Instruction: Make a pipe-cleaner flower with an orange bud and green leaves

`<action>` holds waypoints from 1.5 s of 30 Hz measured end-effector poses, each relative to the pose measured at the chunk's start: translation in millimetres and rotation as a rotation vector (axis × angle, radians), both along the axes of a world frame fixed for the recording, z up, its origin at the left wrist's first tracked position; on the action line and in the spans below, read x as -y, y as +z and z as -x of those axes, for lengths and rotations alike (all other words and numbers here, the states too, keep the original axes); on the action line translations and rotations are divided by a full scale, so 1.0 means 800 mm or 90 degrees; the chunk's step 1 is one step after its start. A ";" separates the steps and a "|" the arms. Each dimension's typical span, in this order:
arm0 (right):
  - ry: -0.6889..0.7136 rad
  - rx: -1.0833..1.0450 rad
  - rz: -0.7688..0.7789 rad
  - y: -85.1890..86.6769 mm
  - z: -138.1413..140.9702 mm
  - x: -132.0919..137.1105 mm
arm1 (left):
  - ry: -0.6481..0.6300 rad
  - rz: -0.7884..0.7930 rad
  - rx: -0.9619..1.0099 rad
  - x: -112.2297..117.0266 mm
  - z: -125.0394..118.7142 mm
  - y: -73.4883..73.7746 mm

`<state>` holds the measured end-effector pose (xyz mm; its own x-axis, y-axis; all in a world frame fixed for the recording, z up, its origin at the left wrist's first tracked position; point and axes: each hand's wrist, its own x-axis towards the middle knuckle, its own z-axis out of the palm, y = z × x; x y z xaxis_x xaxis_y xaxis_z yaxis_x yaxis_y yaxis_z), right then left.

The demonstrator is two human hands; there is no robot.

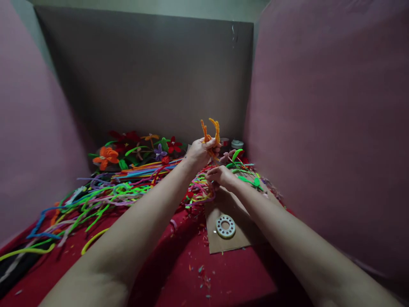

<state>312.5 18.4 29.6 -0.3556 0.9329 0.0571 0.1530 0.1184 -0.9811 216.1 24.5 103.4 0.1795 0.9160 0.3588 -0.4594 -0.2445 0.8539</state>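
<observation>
Raised above the far part of the table, my left hand [202, 152] is closed round several orange and yellow pipe cleaners [216, 128]. Their fuzzy ends stick up and curve above my fingers. Just below and to the right, my right hand [221, 175] is closed, its fingers pinched together near the bottom of the orange bunch. Whatever lies between those fingers is too small to make out. Beneath my right forearm is a sheet of cardboard [220, 244], and a white ring with holes round it [225, 226], like a tape core, lies on it.
Loose coloured pipe cleaners [118, 194] spread over the left of the red cloth [179, 273]. Fuzzy flowers, one of them orange [106, 158], stand at the back left. Green leafy stems [252, 181] lie on the right. Pink side panels and a grey back panel [143, 76] enclose the table.
</observation>
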 end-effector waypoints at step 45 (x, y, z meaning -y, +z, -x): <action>-0.254 -0.369 0.136 -0.016 -0.033 0.055 | -0.284 0.252 -0.346 0.038 0.019 -0.079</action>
